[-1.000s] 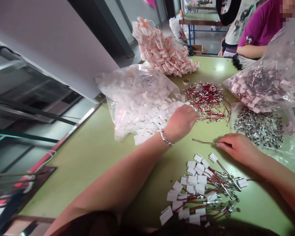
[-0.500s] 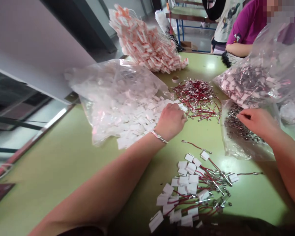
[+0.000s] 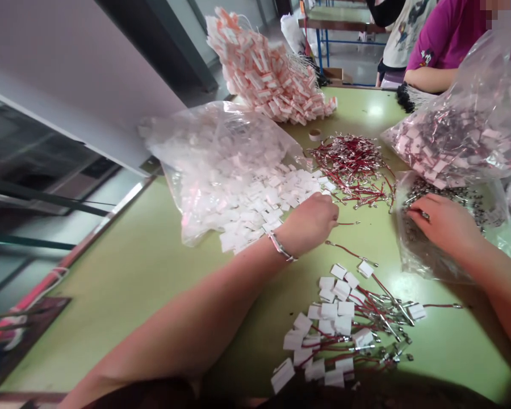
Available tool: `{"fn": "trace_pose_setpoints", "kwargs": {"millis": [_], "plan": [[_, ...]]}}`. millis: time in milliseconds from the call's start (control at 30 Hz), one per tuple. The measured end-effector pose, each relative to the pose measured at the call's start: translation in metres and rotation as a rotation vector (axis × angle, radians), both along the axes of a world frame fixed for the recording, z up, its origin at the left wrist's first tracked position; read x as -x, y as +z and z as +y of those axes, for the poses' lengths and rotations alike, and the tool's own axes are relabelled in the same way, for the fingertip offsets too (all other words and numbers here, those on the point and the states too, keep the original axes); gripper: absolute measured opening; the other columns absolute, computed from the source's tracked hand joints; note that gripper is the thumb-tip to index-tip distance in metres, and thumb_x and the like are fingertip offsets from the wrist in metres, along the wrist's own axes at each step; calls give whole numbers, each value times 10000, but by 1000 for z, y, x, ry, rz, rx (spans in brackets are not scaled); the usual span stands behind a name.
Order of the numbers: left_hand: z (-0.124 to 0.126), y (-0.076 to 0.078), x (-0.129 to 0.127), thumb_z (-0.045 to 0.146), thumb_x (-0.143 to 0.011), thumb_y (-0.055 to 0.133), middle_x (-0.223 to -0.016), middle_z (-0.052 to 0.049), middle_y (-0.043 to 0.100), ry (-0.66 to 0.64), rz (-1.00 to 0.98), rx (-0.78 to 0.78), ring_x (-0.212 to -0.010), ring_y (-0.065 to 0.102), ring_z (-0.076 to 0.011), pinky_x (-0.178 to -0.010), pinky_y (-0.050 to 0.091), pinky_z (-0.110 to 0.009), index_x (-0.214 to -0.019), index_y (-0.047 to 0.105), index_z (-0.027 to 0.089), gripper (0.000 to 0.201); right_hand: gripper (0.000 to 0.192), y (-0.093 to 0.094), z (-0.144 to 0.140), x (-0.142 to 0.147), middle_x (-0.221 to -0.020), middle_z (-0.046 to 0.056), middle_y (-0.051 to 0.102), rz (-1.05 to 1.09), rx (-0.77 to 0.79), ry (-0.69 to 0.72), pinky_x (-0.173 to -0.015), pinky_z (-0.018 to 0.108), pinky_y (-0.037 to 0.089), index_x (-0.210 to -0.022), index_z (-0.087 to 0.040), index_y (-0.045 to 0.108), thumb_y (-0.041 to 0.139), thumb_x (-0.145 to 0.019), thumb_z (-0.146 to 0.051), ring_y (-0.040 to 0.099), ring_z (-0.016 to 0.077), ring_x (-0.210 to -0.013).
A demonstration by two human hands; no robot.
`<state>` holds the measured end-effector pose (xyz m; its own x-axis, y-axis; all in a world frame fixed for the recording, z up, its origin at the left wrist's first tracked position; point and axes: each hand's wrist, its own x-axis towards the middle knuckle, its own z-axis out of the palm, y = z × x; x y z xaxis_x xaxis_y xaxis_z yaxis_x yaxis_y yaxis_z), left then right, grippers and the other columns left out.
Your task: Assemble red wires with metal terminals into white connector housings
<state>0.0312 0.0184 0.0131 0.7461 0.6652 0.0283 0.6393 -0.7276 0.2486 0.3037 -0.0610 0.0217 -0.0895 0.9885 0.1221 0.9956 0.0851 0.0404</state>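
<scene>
My left hand (image 3: 311,222) is closed just in front of the spilled white tags (image 3: 276,200). A thin red wire (image 3: 350,223) sticks out of its fingers toward the right. The pile of red wires (image 3: 353,162) lies just beyond it. My right hand (image 3: 442,222) rests inside the open clear bag of small metal parts (image 3: 413,258), its fingertips pinched on one small metal piece. Near me lies a heap of finished red wires with white tags (image 3: 344,324). One loose tagged wire (image 3: 357,261) lies between the heap and my hands.
A clear bag of white tags (image 3: 213,150) lies at left on the green table (image 3: 153,272). A pink-and-white tag heap (image 3: 272,74) and a tape roll (image 3: 314,134) lie farther back. A big bag of tagged parts (image 3: 464,136) stands at right. A person in a purple shirt (image 3: 447,34) sits beyond.
My right hand left the wire it laid on the table and went into the bag of metal parts. My left hand drew back from the red wire pile, now closed on a wire.
</scene>
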Motion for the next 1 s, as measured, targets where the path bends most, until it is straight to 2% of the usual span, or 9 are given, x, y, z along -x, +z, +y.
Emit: {"fn": "trace_pose_setpoints", "kwargs": {"millis": [133,267,367,433,533,600,767,900,1000], "plan": [[-8,-6,-12,289,-869,554,-925,-85,597,33,-81,-30,-948,515,-239,-850,429,-380,-925,639,152,171,224,9,-4,6,-773,54,693,171,-17,-45,-585,307,372,-902,-207,669,465,-882,-296,592,201,-650],[-10,-19,-29,246,-860,565,-858,-79,581,62,-134,50,-910,507,-234,-841,427,-380,-782,609,154,128,221,5,-8,25,-859,47,713,420,18,98,-685,301,448,-897,-218,686,475,-874,-282,628,181,-737],[-14,-22,-35,192,-864,523,-838,-75,573,82,-267,84,-878,505,-215,-831,423,-374,-736,556,160,136,221,-3,-10,38,-842,50,706,535,44,159,-717,307,464,-871,-215,692,480,-875,-278,626,172,-748],[-20,-20,-36,184,-880,470,-792,-50,568,84,-385,193,-785,512,-174,-749,437,-329,-772,526,168,122,216,-8,-11,44,-804,46,691,591,26,167,-699,303,460,-866,-207,687,482,-881,-276,612,163,-722],[-32,-15,-35,230,-904,414,-619,27,494,76,-511,454,-567,436,-110,-551,381,-248,-884,504,180,104,204,-13,-13,50,-751,30,664,641,-33,172,-661,287,443,-874,-199,673,480,-888,-264,583,148,-686],[-36,-13,-35,269,-907,408,-587,44,467,70,-567,519,-535,405,-99,-515,351,-233,-920,517,181,141,200,-15,-14,53,-735,23,654,655,-28,206,-645,278,435,-865,-199,669,478,-888,-249,574,140,-674],[-34,-17,-35,308,-883,455,-670,17,551,72,-593,485,-638,479,-98,-598,393,-232,-726,564,168,237,208,-16,-17,56,-698,23,639,660,-13,312,-610,270,425,-817,-190,672,488,-888,-255,557,132,-635],[-33,-21,-33,305,-887,462,-646,21,552,60,-586,491,-615,480,-90,-581,393,-222,-702,579,166,260,180,-17,-16,53,-703,10,642,716,-115,246,-606,265,418,-845,-193,667,510,-889,-267,551,124,-632],[-35,-23,-33,300,-893,463,-640,20,555,21,-565,468,-602,480,-88,-568,393,-217,-712,596,166,262,175,-20,-14,52,-712,5,651,742,-95,241,-613,261,420,-850,-198,670,514,-889,-266,556,120,-639]]}}
